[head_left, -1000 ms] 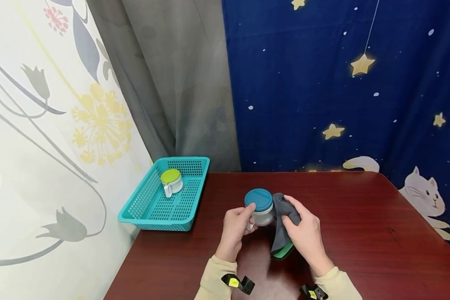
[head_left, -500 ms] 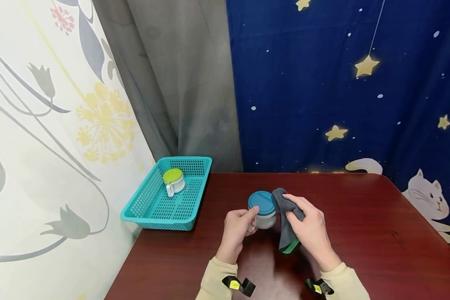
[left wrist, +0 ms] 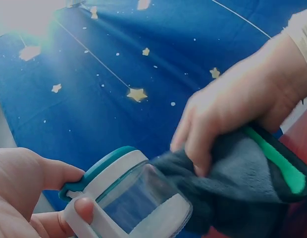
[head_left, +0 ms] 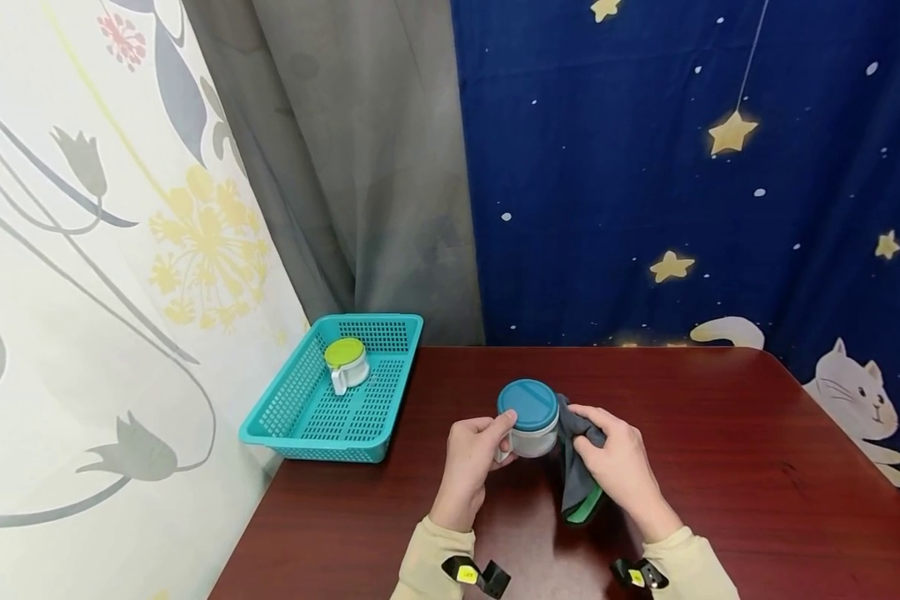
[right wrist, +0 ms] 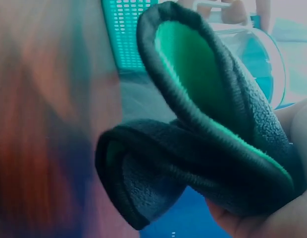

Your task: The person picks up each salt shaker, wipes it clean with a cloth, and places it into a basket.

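Note:
My left hand (head_left: 468,460) grips a clear jar (head_left: 534,442) by its white handle, thumb on the blue lid (head_left: 528,405). In the left wrist view the jar (left wrist: 143,198) tilts, with something white at its lower end. My right hand (head_left: 621,458) pinches a folded grey cloth (head_left: 576,458) with a green inner side, held against the jar's right wall. Folds of the cloth (right wrist: 232,119) fill much of the right wrist view and hide part of the jar there. Both hands are above the table.
A turquoise basket (head_left: 378,433) stands at the table's left edge. Inside it is a similar jar (head_left: 352,371) with a lime-green lid (head_left: 344,352) and a white handle. The dark red table (head_left: 720,433) meets grey and blue star-printed curtains (head_left: 607,167) behind.
The jar has shifted slightly right and its lid shows more to the camera. The cloth and right hand moved right, and the cloth's top slid down along the jar's side.

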Available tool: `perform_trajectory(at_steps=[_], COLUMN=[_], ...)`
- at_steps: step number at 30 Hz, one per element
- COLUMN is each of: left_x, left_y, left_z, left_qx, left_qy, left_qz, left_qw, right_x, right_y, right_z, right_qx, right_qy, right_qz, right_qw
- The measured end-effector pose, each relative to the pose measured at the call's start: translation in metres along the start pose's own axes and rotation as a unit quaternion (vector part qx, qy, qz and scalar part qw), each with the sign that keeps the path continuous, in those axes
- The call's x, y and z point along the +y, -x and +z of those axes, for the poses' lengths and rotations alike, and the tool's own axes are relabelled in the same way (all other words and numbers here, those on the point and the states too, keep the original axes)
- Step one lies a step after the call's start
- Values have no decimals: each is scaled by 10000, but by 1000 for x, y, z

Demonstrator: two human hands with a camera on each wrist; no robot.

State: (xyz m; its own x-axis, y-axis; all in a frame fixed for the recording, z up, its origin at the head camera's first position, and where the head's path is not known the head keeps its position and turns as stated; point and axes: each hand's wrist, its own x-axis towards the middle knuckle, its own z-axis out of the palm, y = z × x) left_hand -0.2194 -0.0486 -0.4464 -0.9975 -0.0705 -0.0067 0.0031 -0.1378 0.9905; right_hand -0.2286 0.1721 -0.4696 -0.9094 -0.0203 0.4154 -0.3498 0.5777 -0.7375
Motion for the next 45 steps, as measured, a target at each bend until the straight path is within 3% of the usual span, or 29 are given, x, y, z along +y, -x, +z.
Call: perform_trajectory(at_steps=[11,25,35,45], left_x=[-1,-4,-5,-5], left_y=[0,1,0,4], left_z=[4,2,-5,-10], left_qx=[158,437,41,-380], left_qy=[358,269,74,-128], left_qz=[-111,-80,-271,-443], left_qw=[9992,9987,9996,9982], right_x=[-1,-5,-6,-11], right_y=[4,6,-6,-21], right_z=[0,-1,-18,-32], right_qx=[-162,-240,-526,-646], right_qy=[-15,-355,-558,-732], right_qz=[292,394,213,-268], right_qw=[9994,9983,9968,9949])
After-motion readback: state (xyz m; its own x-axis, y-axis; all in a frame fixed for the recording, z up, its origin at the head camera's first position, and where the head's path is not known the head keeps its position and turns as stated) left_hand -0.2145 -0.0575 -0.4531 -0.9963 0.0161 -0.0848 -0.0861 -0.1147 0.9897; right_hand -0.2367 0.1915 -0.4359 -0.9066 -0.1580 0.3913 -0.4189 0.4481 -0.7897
